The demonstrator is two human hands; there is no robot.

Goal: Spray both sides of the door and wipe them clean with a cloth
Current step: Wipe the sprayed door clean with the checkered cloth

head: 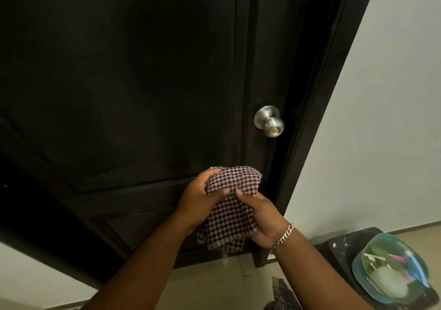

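**Head view: checked cloth gathered in both hands before a dark panelled door**

Head view. A soft, checked cloth (229,204) is held bunched between both hands in front of the closed door (119,83), below and left of the metal knob (269,121). The left hand (202,197) is curled over the upper fold, with its thumb pinching the fabric; the right hand (260,219), a chain bracelet (282,237) at its wrist, is closed on the lower right part, thumb tip pressed into the weave. A loose corner hangs beneath the hands.

The cloth is judged light, limp and easily crumpled; no shape is kept unless it is folded or wadded. A flat pad is probably best formed and backed by the palm, so that pressure is spread on the panel. Grooves around the raised mouldings are likely to need a fingertip pushed through the fabric.

The door is rigid and hinged, and is judged to swing if pressed while unlatched; the knob offers the natural hold for steadying it. No spray bottle is seen. Whether the surface is wet cannot be told. A clear lidded container (393,269) rests on a dark stand (353,243) at lower right.
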